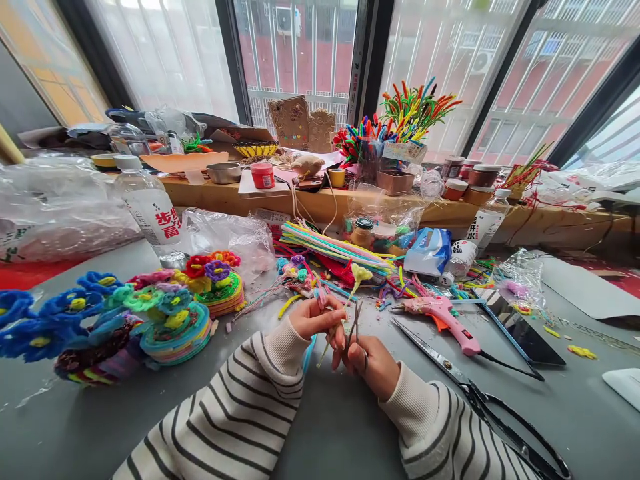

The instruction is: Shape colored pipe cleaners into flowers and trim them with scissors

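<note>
My left hand [320,319] is closed in a pinch on the stem of a pale yellow pipe cleaner flower [361,273], its bloom standing above my fingers. Held by my right hand [373,362] is a small pair of scissors [355,323], blades pointing up beside the stem. I cannot tell whether the blades touch it. Behind my hands lies a bundle of pastel pipe cleaners [330,248]. On the left stand blue pipe cleaner flowers [75,303] and a round turquoise pot [175,337] of flowers.
To the right lie large black-handled scissors [450,370], a pink glue gun [440,315] with a cord, and a dark-screened phone or tablet [520,328]. A water bottle [150,207] stands at the left. Along the sill [215,200] are jars and colourful pipe cleaners [420,110].
</note>
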`<state>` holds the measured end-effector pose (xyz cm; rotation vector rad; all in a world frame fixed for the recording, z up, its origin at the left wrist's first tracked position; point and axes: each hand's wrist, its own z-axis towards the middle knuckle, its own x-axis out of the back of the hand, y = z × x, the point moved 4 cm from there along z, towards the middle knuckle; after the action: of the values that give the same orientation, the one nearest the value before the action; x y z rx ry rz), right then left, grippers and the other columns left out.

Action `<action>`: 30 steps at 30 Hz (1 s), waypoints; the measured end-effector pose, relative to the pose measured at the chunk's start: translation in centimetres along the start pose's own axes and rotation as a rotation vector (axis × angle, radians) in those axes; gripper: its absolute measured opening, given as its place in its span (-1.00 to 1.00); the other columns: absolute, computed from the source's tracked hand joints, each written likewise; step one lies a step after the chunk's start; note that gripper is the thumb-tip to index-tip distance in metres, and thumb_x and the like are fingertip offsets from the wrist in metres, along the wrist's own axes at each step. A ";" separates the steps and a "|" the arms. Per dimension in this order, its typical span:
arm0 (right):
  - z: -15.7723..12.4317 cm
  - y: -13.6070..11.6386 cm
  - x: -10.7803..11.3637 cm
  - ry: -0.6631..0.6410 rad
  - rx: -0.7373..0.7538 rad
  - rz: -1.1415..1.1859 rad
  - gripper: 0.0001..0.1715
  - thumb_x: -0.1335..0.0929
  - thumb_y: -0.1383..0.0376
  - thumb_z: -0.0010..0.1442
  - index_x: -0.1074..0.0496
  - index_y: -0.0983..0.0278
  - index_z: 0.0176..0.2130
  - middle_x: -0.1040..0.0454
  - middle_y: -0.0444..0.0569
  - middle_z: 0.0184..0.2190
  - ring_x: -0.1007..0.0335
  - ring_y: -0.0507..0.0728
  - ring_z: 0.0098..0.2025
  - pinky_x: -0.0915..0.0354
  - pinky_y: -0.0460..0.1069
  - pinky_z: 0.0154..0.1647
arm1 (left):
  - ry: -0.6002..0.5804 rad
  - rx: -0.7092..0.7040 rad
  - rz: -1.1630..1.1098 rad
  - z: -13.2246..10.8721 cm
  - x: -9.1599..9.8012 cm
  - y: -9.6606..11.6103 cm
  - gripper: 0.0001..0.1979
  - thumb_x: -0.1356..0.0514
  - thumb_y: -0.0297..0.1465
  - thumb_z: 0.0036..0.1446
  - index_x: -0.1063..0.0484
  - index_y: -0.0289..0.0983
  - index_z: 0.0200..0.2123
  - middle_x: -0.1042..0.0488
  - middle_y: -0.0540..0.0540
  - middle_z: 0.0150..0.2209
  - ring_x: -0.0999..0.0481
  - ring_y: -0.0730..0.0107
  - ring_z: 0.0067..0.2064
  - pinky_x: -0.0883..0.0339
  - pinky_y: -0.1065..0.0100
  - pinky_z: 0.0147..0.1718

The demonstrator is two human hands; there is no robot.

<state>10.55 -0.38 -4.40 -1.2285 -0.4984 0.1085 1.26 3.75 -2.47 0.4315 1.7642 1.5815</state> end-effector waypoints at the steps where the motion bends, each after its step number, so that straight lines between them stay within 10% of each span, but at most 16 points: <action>1: 0.0 0.0 0.0 -0.001 0.005 0.017 -0.24 0.01 -0.20 -0.06 -0.28 0.33 -0.66 -0.27 -0.10 -0.65 -0.15 -0.01 -0.59 -0.11 -0.10 -0.53 | -0.005 0.010 0.001 0.0 -0.1 0.0 -0.77 -0.14 -0.29 -0.11 -0.18 -0.33 -0.49 -0.42 -0.01 -0.71 -0.35 0.52 -0.70 -0.15 0.50 -0.70; 15: 0.2 -0.5 -0.1 -0.020 0.084 0.163 -0.36 -0.08 -0.12 -0.01 -0.27 0.32 -0.68 -0.28 -0.09 -0.65 -0.21 0.02 -0.50 -0.14 -0.09 -0.42 | -0.113 0.022 0.015 0.1 -0.5 -0.4 -0.80 -0.11 -0.30 -0.07 -0.17 -0.30 -0.51 -0.41 0.00 -0.72 -0.34 0.54 -0.71 -0.07 0.52 -0.71; 30: -0.1 0.2 0.4 0.037 -0.030 0.090 -0.24 -0.07 -0.15 -0.02 -0.28 0.34 -0.83 -0.05 -0.16 -0.82 -0.02 -0.05 -0.69 -0.03 -0.11 -0.59 | 0.016 -0.066 0.105 0.0 -0.2 0.1 -0.77 -0.15 -0.29 -0.13 -0.27 -0.38 -0.58 -0.33 0.00 -0.68 -0.29 0.57 -0.63 -0.11 0.48 -0.62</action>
<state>10.96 -0.24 -4.50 -1.2800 -0.4138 0.1547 1.36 3.58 -2.29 0.4880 1.7209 1.7154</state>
